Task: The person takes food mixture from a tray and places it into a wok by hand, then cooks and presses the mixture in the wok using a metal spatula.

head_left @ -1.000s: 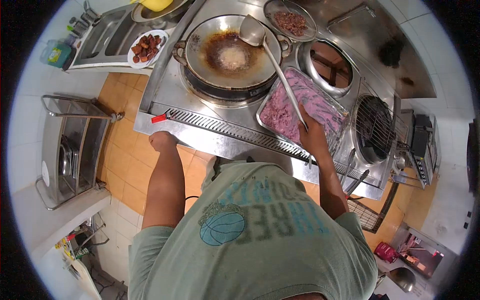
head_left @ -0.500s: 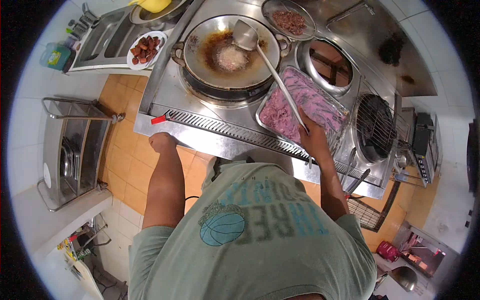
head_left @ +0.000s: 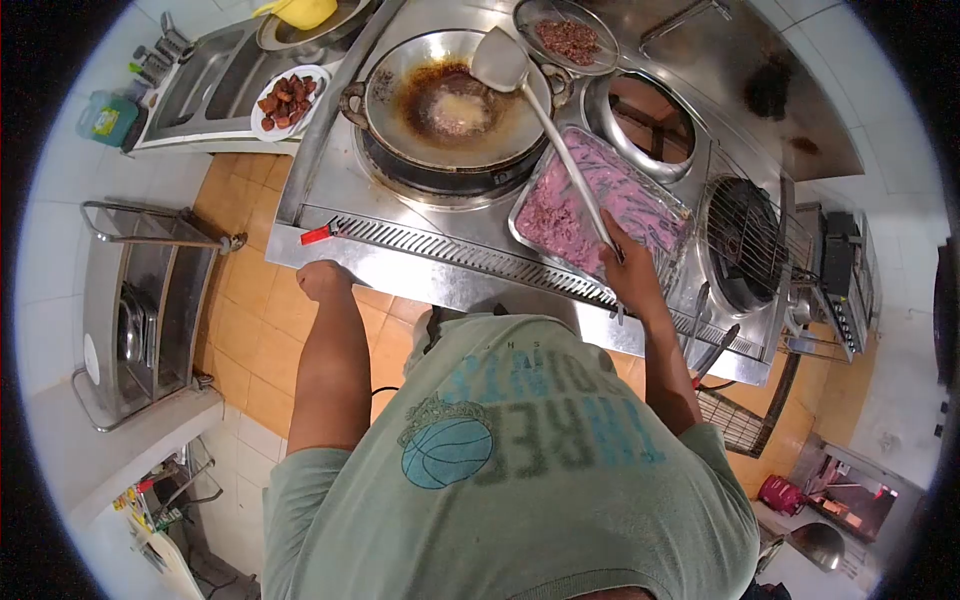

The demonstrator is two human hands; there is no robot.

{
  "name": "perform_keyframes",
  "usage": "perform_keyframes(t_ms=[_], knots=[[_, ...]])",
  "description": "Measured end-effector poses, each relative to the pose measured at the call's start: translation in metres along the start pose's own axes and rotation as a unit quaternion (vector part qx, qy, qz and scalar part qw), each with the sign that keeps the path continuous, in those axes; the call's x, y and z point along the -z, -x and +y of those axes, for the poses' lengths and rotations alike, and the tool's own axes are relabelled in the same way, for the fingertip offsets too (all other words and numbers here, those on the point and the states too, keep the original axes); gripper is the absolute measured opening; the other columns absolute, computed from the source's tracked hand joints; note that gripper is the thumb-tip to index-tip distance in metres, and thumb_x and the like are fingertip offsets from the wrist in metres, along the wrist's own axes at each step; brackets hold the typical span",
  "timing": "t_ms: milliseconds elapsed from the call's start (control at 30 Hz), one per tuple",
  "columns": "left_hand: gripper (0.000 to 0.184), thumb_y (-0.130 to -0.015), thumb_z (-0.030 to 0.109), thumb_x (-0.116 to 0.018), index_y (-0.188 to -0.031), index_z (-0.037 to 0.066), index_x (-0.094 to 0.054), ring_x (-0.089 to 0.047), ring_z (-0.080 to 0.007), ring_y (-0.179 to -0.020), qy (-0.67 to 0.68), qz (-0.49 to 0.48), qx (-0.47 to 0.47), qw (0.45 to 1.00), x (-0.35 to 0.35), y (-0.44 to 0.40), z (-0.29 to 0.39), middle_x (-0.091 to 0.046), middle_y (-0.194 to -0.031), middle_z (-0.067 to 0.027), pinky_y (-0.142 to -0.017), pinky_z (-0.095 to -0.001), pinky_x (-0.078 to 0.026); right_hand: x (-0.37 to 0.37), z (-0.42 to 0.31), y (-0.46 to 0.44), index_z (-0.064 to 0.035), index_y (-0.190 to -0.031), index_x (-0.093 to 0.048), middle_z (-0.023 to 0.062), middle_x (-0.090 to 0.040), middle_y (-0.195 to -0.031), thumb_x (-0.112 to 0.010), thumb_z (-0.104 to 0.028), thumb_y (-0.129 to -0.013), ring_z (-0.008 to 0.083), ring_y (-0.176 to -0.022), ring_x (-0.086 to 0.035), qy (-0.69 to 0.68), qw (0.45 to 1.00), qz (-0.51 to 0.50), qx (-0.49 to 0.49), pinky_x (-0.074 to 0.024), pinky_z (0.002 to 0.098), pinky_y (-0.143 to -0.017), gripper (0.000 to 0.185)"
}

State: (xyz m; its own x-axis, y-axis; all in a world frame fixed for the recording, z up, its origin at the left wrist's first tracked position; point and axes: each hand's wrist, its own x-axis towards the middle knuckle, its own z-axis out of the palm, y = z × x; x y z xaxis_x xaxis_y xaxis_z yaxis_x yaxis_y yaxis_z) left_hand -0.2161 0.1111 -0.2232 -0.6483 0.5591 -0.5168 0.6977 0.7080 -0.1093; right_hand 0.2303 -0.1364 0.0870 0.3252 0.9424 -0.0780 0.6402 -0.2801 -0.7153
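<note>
My right hand (head_left: 630, 268) is closed around the handle end of a long metal wok spatula (head_left: 566, 158), above a tray of pink minced meat (head_left: 610, 200). The spatula's blade is over the right rear part of a wok (head_left: 420, 140), where a pale clump of food (head_left: 462, 112) sits in brownish oil. At the stove's front edge, left of the wok, my left hand (head_left: 322, 280) is curled closed; whether it grips anything is hidden. A red-handled item (head_left: 318, 234) lies just beyond it.
A plate of browned meat chunks (head_left: 288, 104) stands by the sink (head_left: 240, 85) at the left. Behind the tray are a strainer with minced food (head_left: 568, 42) and an open round burner (head_left: 645, 125). A wire rack (head_left: 748, 240) covers another burner at the right.
The spatula blade moved left across the wok, then back toward the rear right, lifting off the food. My right hand moved slightly with it. My left hand stayed at the edge.
</note>
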Motion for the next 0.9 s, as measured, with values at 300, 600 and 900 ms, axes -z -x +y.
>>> perform_keyframes(t_ms=[300,600,900], knots=[[0.068,-0.077,0.020,-0.063,-0.129,-0.004,-0.025,-0.062,-0.0248,-0.098,0.095,-0.033,0.027,0.995,0.028,0.034,0.003,-0.057,-0.115,-0.0142,-0.077,-0.0346,-0.054,0.007,-0.001,-0.002,-0.0085,-0.134,-0.041,0.0207,-0.051,-0.125,-0.050,-0.004,-0.086,0.0294,-0.110,-0.053,0.019,0.999,-0.027,0.000,-0.0409,0.0318,-0.092,0.049],[0.051,-0.083,0.022,-0.053,-0.124,-0.004,-0.035,-0.063,-0.0248,-0.095,0.474,-0.017,0.225,0.851,0.082,0.105,0.006,-0.059,-0.112,-0.0129,-0.079,-0.0329,-0.053,0.007,0.002,0.001,-0.0108,-0.136,-0.040,0.0177,-0.058,-0.116,-0.051,-0.001,-0.084,0.0200,-0.080,-0.058,0.046,0.999,-0.013,0.021,-0.0459,0.0297,-0.078,0.053],[0.043,-0.087,0.023,-0.048,-0.119,-0.003,-0.042,-0.063,-0.0260,-0.094,0.283,0.066,0.142,0.946,0.072,0.110,0.010,-0.059,-0.112,-0.0141,-0.076,-0.0351,-0.055,0.002,-0.002,0.004,-0.0152,-0.136,-0.040,0.0175,-0.064,-0.092,-0.051,-0.005,-0.086,0.0196,-0.073,-0.061,0.029,0.999,0.006,0.013,-0.0477,0.0319,-0.071,0.052]])
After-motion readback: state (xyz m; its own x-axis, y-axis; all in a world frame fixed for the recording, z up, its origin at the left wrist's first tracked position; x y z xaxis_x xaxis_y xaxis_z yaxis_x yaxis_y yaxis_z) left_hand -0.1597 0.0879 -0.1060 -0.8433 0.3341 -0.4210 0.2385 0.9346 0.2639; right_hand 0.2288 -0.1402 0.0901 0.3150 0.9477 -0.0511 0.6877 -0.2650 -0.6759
